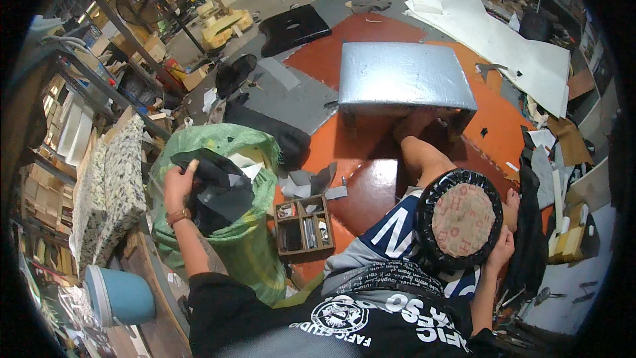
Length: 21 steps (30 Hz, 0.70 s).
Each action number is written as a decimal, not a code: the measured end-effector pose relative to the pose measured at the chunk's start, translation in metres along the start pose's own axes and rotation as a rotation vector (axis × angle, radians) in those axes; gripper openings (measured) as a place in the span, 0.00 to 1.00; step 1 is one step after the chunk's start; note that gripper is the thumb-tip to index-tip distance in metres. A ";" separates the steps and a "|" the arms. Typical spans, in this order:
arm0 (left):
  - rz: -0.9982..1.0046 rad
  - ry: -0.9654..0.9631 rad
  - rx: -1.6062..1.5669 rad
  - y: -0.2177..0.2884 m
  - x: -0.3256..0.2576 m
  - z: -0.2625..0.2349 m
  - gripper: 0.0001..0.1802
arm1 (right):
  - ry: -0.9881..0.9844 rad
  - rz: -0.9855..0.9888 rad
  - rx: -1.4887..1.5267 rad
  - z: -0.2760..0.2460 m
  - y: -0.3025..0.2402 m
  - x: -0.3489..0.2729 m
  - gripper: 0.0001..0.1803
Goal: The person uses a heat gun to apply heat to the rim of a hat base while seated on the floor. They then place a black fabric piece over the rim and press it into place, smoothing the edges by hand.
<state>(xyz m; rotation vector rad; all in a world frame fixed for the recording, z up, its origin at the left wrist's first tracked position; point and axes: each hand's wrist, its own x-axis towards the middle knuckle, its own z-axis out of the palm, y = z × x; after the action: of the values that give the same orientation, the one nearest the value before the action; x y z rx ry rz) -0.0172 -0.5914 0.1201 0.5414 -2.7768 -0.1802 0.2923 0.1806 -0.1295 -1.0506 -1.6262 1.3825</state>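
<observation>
My left hand point(179, 189) is at the mouth of a green woven sack point(192, 272) on the left. Its thumb and fingers pinch a black sheet of thin material point(222, 192), which lies over other scraps in the opening. A round padded seat point(464, 219), black-covered round its rim with a brown printed disc in the middle, rests on my lap. Closed at the seat's right edge is my right hand point(501, 248), gripping the rim; some of its fingers are hidden.
A silver-covered box-shaped stool point(404, 73) stands ahead, with one foot beneath it. Beside the sack sits a wooden divided box point(305, 229) of small items. A blue bucket point(122, 296) is at lower left, near foam slabs point(109, 192). White sheeting point(503, 40) lies far right.
</observation>
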 end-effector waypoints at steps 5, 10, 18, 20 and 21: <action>-0.133 0.434 -0.312 -0.013 0.037 -0.005 0.34 | -0.042 0.017 0.062 -0.002 0.004 0.002 0.18; -0.253 0.549 -1.117 0.007 0.032 -0.064 0.32 | -0.073 -0.023 0.073 -0.003 0.015 0.004 0.17; 0.778 -0.188 -0.928 0.158 -0.094 -0.091 0.14 | -0.108 -0.290 -0.278 0.007 -0.098 0.006 0.21; 1.222 -0.497 -0.857 0.228 -0.127 -0.082 0.16 | -0.400 -0.279 0.191 0.021 -0.158 -0.013 0.42; 1.302 -0.669 -0.993 0.261 -0.153 -0.076 0.14 | -0.533 -0.459 0.162 0.025 -0.188 -0.027 0.53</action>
<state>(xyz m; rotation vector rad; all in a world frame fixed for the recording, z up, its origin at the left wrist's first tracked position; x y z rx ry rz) 0.0514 -0.2967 0.1969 -1.6968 -2.4275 -1.4082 0.2577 0.1307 0.0520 -0.1851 -1.9288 1.5082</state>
